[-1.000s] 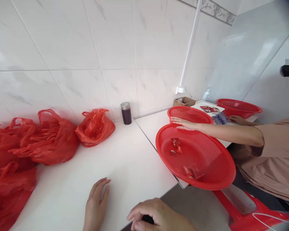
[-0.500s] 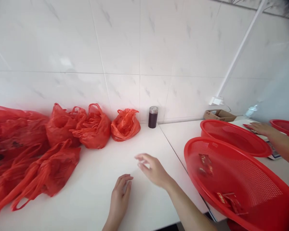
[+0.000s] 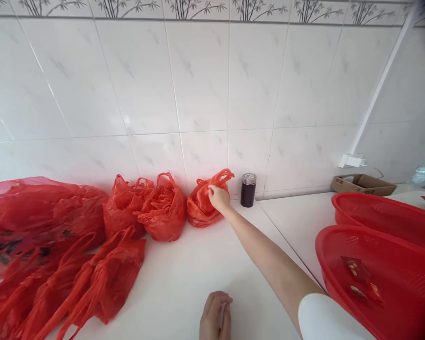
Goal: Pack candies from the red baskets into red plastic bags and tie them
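My right hand (image 3: 219, 198) reaches far out to a small red plastic bag (image 3: 201, 210) by the wall, its fingers closed on the crumpled plastic at the top. One loop of that bag stands up behind the hand. What is inside the bag is hidden. At the bottom of the view my left hand (image 3: 216, 318) rests over the white table (image 3: 177, 283), empty, fingers loosely bent with the thumb apart. Just right of the small bag stands a dark canister (image 3: 248, 191) with a silver lid.
More red bags (image 3: 166, 212) line the wall to the left, and several knotted ones (image 3: 116, 278) lie in front of them. On the right, a red basket (image 3: 326, 264) holds a few small packets (image 3: 356, 269). Behind it are a second basket (image 3: 386, 208) and a cardboard box (image 3: 364, 184).
My right hand has moved forward from above the table and taken hold of the small bag's top. The view has shifted left and up. My left hand stays low over the table.
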A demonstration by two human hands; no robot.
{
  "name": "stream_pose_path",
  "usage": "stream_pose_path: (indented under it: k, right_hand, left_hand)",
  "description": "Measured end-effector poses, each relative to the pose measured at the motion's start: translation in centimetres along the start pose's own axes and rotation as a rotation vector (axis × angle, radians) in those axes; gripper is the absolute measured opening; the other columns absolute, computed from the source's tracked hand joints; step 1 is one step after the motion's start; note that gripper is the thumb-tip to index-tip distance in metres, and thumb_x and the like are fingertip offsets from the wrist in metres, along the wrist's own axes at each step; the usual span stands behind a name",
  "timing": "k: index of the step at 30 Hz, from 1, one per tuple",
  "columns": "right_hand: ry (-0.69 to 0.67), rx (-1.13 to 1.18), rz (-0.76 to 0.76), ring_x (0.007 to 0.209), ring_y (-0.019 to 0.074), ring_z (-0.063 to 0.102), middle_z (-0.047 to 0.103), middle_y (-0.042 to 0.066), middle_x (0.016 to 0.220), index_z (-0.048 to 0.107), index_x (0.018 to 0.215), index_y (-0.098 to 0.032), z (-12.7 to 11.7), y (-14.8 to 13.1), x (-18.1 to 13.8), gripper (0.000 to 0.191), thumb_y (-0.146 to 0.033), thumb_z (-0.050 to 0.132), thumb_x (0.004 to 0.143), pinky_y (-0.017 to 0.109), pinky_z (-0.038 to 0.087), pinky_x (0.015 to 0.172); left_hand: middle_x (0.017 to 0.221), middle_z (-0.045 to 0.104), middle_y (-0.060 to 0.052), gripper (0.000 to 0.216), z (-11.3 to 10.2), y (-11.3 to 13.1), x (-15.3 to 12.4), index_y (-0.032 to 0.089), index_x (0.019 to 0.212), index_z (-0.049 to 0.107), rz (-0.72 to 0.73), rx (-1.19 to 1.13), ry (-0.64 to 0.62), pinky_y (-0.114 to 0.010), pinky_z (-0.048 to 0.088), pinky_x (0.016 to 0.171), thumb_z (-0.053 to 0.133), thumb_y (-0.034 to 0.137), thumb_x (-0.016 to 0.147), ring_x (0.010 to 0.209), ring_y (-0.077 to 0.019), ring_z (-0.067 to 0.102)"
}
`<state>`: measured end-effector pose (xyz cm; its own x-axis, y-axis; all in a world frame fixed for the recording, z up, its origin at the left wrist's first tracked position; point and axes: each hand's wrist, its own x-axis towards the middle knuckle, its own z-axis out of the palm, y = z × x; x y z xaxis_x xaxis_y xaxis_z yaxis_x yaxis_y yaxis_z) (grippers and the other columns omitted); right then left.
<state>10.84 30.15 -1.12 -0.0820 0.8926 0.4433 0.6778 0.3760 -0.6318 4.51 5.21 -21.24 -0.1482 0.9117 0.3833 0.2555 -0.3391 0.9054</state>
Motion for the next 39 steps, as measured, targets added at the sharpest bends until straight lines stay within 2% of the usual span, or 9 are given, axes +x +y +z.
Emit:
stream_pose_path:
  k: [4, 7, 11, 14, 18, 22, 30, 34, 39]
  right_hand:
    - [0.193, 0.168, -0.095, 0.113, 0.017, 0.056, 0.061, 0.007, 0.125, 0.052, 0.127, -0.021, -3.9, -1.9, -0.4, 0.037, -0.032, 0.034, 0.097, 0.03, 0.041, 0.097]
    - [0.185, 0.286, -0.173, 0.095, 0.0153, 0.061, 0.067, 0.003, 0.102, 0.06, 0.104, -0.021, -6.1, -2.8, -4.8, 0.03, -0.042, 0.043, 0.093, 0.026, 0.047, 0.084]
    - [-0.108, 0.554, -0.123, 0.06, 0.0116, 0.053, 0.056, -0.003, 0.065, 0.051, 0.074, -0.021, -6.3, -2.0, -16.3, 0.026, -0.042, 0.062, 0.082, 0.022, 0.043, 0.056]
    - [-0.381, 0.802, 0.068, 0.067, 0.0115, 0.055, 0.06, -0.002, 0.081, 0.053, 0.095, -0.022, -5.6, -0.3, -24.8, 0.018, -0.03, 0.062, 0.082, 0.024, 0.046, 0.062]
    - [-0.337, 0.913, 0.234, 0.086, 0.0162, 0.059, 0.06, 0.004, 0.099, 0.052, 0.12, -0.024, -6.8, 2.3, -30.6, 0.036, -0.029, 0.06, 0.085, 0.031, 0.048, 0.079]
    - [-0.151, 0.866, 0.251, 0.091, 0.0189, 0.056, 0.059, 0.005, 0.095, 0.065, 0.093, -0.02, -9.7, 4.9, -31.5, 0.015, -0.031, 0.06, 0.085, 0.032, 0.045, 0.083]
    - [0.137, 0.973, 0.311, 0.08, 0.0158, 0.053, 0.058, 0.002, 0.091, 0.05, 0.071, -0.021, -11.6, 6.9, -30.9, 0.014, -0.026, 0.057, 0.082, 0.029, 0.043, 0.073]
    - [0.059, 0.908, 0.267, 0.075, 0.0154, 0.054, 0.061, 0.002, 0.091, 0.047, 0.068, -0.021, -11.7, 6.4, -30.3, 0.014, -0.022, 0.052, 0.081, 0.028, 0.042, 0.069]
    - [-0.001, 0.837, 0.209, 0.083, 0.0173, 0.057, 0.064, 0.003, 0.098, 0.042, 0.069, -0.022, -11.0, 5.8, -30.1, 0.011, -0.016, 0.043, 0.078, 0.03, 0.043, 0.075]
  left_hand:
    - [0.089, 0.063, -0.007, 0.029, -0.2, 1.1, -0.1, 0.021, 0.084, 0.065, -0.083, -0.06, -0.008, -0.033, 0.047, 0.078, 0.046, 0.043, 0.09, 0.084, -0.0207, 0.06]
    - [0.099, 0.065, -0.007, 0.033, -1.1, 2.1, 0.0, 0.022, 0.093, 0.066, -0.266, -0.144, 0.016, -0.035, 0.046, 0.087, 0.052, 0.051, 0.086, 0.093, -0.0224, 0.061]
    - [0.126, 0.06, -0.013, 0.058, -2.9, 3.2, 0.6, 0.023, 0.117, 0.062, -0.409, -0.525, 0.045, -0.042, 0.046, 0.095, 0.043, 0.067, 0.085, 0.115, -0.0283, 0.057]
    - [0.128, 0.061, -0.015, 0.058, -3.8, 4.3, 0.2, 0.021, 0.123, 0.061, -0.474, -0.746, -0.075, -0.047, 0.047, 0.094, 0.043, 0.064, 0.087, 0.116, -0.0307, 0.058]
    - [0.112, 0.07, -0.011, 0.038, -4.7, 5.7, -1.2, 0.018, 0.11, 0.067, -0.494, -0.642, -0.065, -0.045, 0.045, 0.097, 0.064, 0.044, 0.083, 0.108, -0.0293, 0.062]
    - [0.1, 0.073, -0.009, 0.036, -6.6, 5.5, -2.3, 0.016, 0.097, 0.071, -0.477, -0.451, 0.087, -0.04, 0.046, 0.093, 0.068, 0.046, 0.077, 0.1, -0.0276, 0.064]
    - [0.1, 0.066, -0.007, 0.037, -10.2, 6.7, -3.3, 0.019, 0.095, 0.062, -0.448, -0.19, 0.191, -0.04, 0.048, 0.089, 0.067, 0.05, 0.075, 0.099, -0.0264, 0.061]
    - [0.123, 0.054, -0.009, 0.023, -9.2, 11.1, -4.3, 0.025, 0.098, 0.059, 0.008, 0.25, 0.434, -0.049, 0.037, 0.105, 0.061, 0.04, 0.081, 0.122, -0.0301, 0.049]
    - [0.144, 0.043, -0.009, 0.02, -5.2, 12.2, -4.5, 0.03, 0.097, 0.071, 0.304, 0.752, -0.092, -0.057, 0.035, 0.103, 0.063, 0.031, 0.079, 0.135, -0.0401, 0.034]
